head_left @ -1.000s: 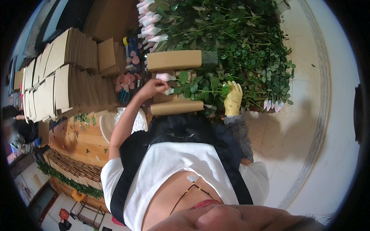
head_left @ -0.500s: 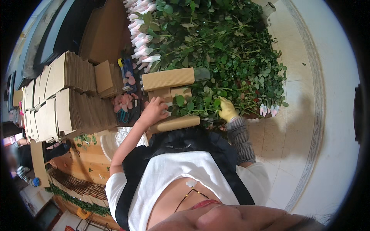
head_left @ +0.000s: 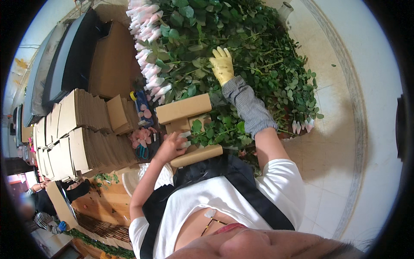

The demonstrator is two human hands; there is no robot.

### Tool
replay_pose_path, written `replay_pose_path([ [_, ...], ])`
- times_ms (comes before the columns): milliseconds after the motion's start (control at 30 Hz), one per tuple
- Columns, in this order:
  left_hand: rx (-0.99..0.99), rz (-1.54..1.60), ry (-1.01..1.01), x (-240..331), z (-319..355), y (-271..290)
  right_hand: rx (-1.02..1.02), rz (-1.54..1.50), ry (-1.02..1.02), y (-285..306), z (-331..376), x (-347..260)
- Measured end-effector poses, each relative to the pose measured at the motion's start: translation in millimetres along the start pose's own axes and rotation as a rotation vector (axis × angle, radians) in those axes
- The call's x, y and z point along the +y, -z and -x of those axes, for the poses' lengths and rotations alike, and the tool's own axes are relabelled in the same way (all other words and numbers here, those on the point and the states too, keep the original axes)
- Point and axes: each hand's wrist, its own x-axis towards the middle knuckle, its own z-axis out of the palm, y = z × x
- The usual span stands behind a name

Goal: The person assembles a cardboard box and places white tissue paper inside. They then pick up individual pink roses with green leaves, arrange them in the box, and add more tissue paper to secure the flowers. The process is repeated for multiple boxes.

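Observation:
My left hand [head_left: 169, 147], bare, curls its fingers against white-netted rose heads [head_left: 185, 135] whose leafy stems [head_left: 220, 129] extend to the right. These roses lie between an upper folded cardboard strip [head_left: 184, 108] and a lower rolled cardboard piece [head_left: 197, 156]. Farther up, my right hand [head_left: 222, 65] wears a yellow glove and a grey checked sleeve. It is open over a large heap of roses [head_left: 258, 56], fingers stretched out on the leaves and nothing held. The heap's netted heads [head_left: 146, 47] line its left side.
Stacked cardboard sheets [head_left: 86, 146] stand at the left. Beside them are blue-handled scissors [head_left: 141, 151], pink paper pieces [head_left: 140, 137] and a yellow-and-blue tape dispenser [head_left: 140, 101]. Several netted heads [head_left: 303, 125] poke out at the heap's right corner. A co-worker [head_left: 43, 207] holds cardboard at lower left.
My right hand has left the nearer stems and moved up and left onto the big heap, its fingers now spread. My left hand stays by the netted heads. The view has shifted slightly.

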Motion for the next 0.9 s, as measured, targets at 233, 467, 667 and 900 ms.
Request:
replay_pose_path([
  [233,0.023,0.009,0.007,4.4,-2.4,4.1,-0.15,0.174,0.078,96.9,-22.7,-10.5],
  [467,0.107,0.36,0.094,-13.5,-10.7,0.0,-0.411,-0.42,-0.192,224.2,59.1,12.6],
  [667,-0.08,0.538,0.062,-42.2,-28.1,3.0,-0.501,-0.369,0.255,202.6,164.4,-47.0],
  [900,0.053,0.217,-0.014,-27.1,-16.4,-4.4,-0.677,-0.149,-0.104,166.1,245.4,-70.9],
])
